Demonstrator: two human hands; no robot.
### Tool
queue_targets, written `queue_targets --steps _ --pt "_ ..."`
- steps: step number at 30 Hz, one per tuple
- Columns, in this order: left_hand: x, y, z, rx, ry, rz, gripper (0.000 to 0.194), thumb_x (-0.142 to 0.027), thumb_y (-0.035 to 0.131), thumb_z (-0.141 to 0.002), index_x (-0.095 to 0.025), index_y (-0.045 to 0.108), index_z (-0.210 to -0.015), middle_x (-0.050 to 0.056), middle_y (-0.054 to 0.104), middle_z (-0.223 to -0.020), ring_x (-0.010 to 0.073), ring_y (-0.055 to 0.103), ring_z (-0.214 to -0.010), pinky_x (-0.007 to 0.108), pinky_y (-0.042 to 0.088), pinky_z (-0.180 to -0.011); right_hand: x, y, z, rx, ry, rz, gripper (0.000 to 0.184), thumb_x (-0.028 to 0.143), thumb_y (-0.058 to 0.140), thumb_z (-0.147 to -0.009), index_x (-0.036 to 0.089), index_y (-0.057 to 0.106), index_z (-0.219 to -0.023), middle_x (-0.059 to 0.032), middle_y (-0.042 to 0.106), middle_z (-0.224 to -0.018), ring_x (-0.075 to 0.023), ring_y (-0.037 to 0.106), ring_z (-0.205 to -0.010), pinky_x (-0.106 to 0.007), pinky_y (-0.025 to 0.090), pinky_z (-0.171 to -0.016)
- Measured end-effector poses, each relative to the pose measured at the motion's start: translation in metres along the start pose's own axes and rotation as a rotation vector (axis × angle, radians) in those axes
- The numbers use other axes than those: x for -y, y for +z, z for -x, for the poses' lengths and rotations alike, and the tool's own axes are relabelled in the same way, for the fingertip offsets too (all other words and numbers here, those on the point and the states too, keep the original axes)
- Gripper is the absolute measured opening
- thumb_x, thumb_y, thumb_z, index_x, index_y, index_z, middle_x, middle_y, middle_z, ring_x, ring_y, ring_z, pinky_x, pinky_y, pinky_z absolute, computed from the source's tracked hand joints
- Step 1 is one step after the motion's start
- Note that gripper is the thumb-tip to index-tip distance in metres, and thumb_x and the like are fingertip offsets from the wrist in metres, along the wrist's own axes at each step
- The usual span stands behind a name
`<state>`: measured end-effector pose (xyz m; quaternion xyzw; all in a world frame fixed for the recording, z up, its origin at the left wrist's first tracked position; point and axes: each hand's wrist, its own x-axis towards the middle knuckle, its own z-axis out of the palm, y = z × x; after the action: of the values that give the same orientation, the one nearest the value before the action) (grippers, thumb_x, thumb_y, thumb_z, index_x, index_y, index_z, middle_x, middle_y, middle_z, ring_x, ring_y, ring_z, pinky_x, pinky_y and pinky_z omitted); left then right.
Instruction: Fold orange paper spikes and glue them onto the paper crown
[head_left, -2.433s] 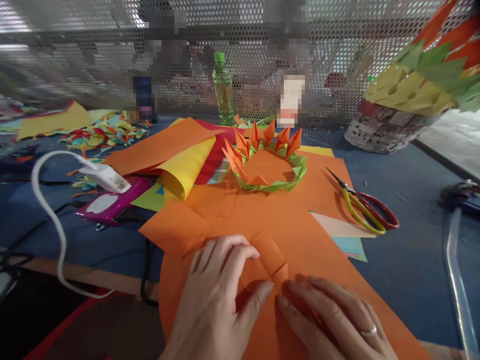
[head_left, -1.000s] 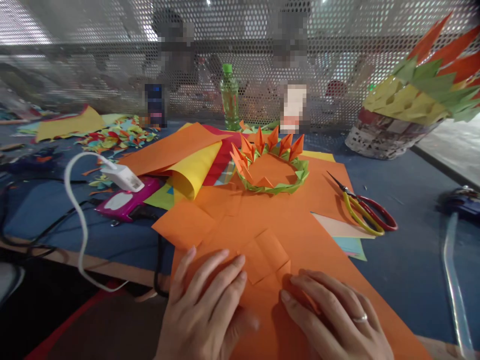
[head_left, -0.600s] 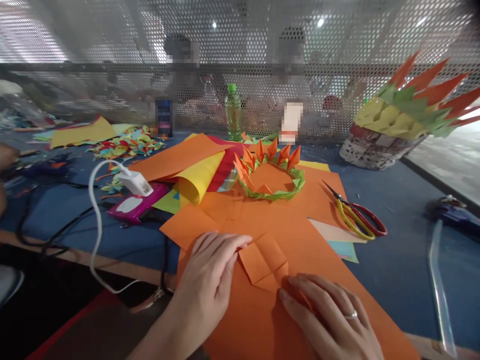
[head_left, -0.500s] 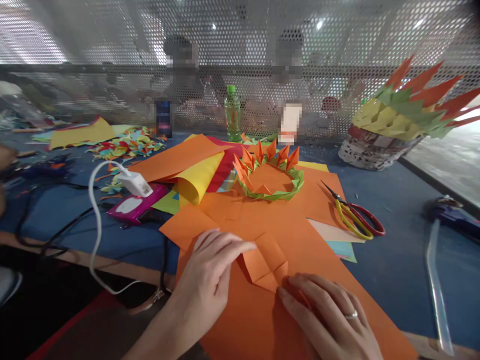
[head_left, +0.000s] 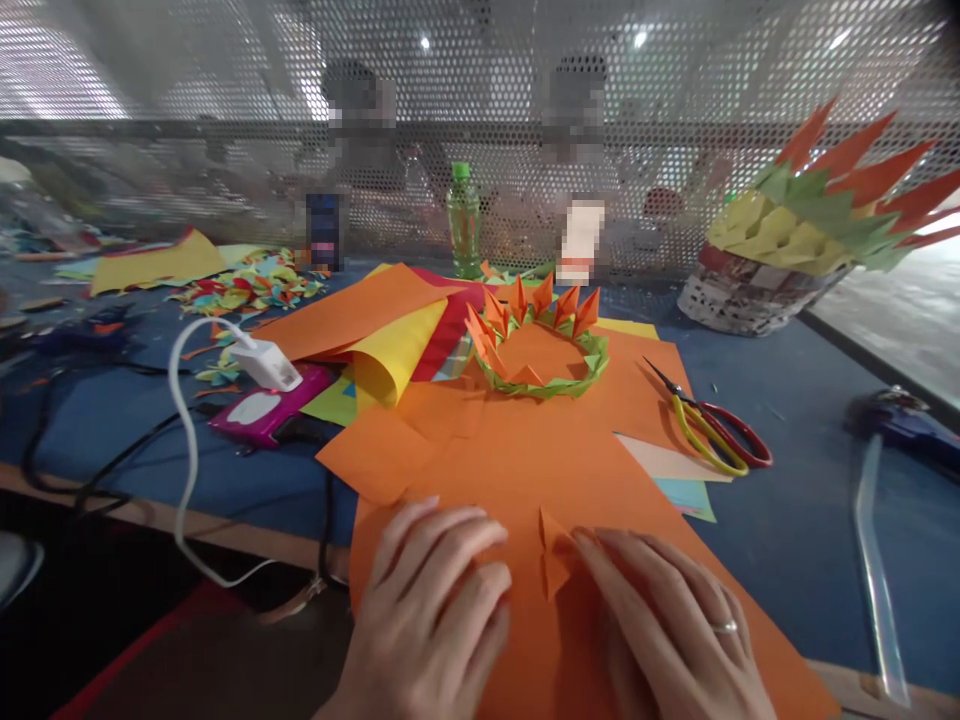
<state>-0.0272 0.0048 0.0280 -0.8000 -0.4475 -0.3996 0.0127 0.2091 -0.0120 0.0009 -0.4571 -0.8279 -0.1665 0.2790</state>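
A small folded piece of orange paper (head_left: 553,560) stands partly edge-on over a large orange sheet (head_left: 510,480). My right hand (head_left: 667,610), with a ring on one finger, grips its right side between thumb and fingers; part of the piece is hidden behind the hand. To the left, my left hand (head_left: 442,600) rests over the large sheet, fingers bent and a little apart, not touching the folded piece. A square of orange paper (head_left: 379,455) lies beyond the left hand. Farther back sits a ring of folded green paper with orange points (head_left: 589,380).
Scissors (head_left: 709,430) lie to the right, near a blue glue gun (head_left: 907,420) with a clear glue stick. On the left are a magenta power box (head_left: 262,412), a white charger (head_left: 266,362) and cables. Behind stand a green bottle (head_left: 463,225) and a folded-paper basket (head_left: 750,290).
My right hand has lifted and tilted the folded paper, which lay flat before. My left hand has drawn back from it, toward me.
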Motion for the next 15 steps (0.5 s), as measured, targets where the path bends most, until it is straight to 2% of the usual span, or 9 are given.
queue_targets --steps 2,5,8,12,15 --pt "-0.007 0.004 0.005 0.020 -0.008 0.035 0.019 -0.006 0.054 -0.091 -0.022 0.063 -0.088 0.000 0.076 -0.103 0.0182 0.066 -0.110 0.040 0.032 -0.116 0.012 0.000 -0.005 -0.080 0.056 -0.061 0.043 0.018 0.061 -0.090 0.022 0.066 -0.133 -0.0039 0.073 -0.124 -0.0217 0.067 -0.113 -0.034 0.047 -0.096" --pt "-0.015 0.011 0.010 -0.004 -0.005 0.014 0.024 -0.002 0.053 -0.089 -0.021 0.066 -0.094 -0.001 0.078 -0.099 0.0181 0.069 -0.107 0.041 0.034 -0.115 0.030 0.002 -0.012 -0.186 0.110 -0.191 0.025 0.015 0.057 -0.095 0.023 0.073 -0.112 -0.0005 0.078 -0.106 -0.0173 0.069 -0.103 -0.033 0.045 -0.096" --pt "-0.018 0.016 0.011 -0.049 0.005 -0.009 0.028 0.000 0.053 -0.087 -0.020 0.069 -0.098 0.000 0.079 -0.096 0.0184 0.071 -0.102 0.042 0.036 -0.114 0.031 0.002 -0.015 -0.149 0.087 -0.242 0.022 0.013 0.056 -0.097 0.022 0.073 -0.107 0.0008 0.078 -0.103 -0.0161 0.069 -0.100 -0.032 0.044 -0.093" --pt "-0.010 0.015 0.011 -0.040 -0.047 0.071 0.024 -0.007 0.057 -0.091 -0.023 0.071 -0.100 -0.002 0.079 -0.101 0.0178 0.070 -0.103 0.041 0.034 -0.115 0.011 -0.002 -0.011 -0.065 -0.011 -0.200 0.025 0.009 0.062 -0.091 0.022 0.072 -0.110 0.0018 0.077 -0.111 -0.0174 0.068 -0.106 -0.031 0.046 -0.092" --pt "-0.001 0.010 0.013 -0.037 -0.044 0.096 0.022 -0.009 0.060 -0.093 -0.025 0.074 -0.102 -0.002 0.080 -0.107 0.0179 0.070 -0.106 0.042 0.036 -0.114 0.002 -0.003 -0.009 -0.014 -0.004 -0.222 0.028 0.008 0.062 -0.090 0.022 0.071 -0.112 0.0003 0.076 -0.113 -0.0171 0.068 -0.109 -0.030 0.047 -0.094"
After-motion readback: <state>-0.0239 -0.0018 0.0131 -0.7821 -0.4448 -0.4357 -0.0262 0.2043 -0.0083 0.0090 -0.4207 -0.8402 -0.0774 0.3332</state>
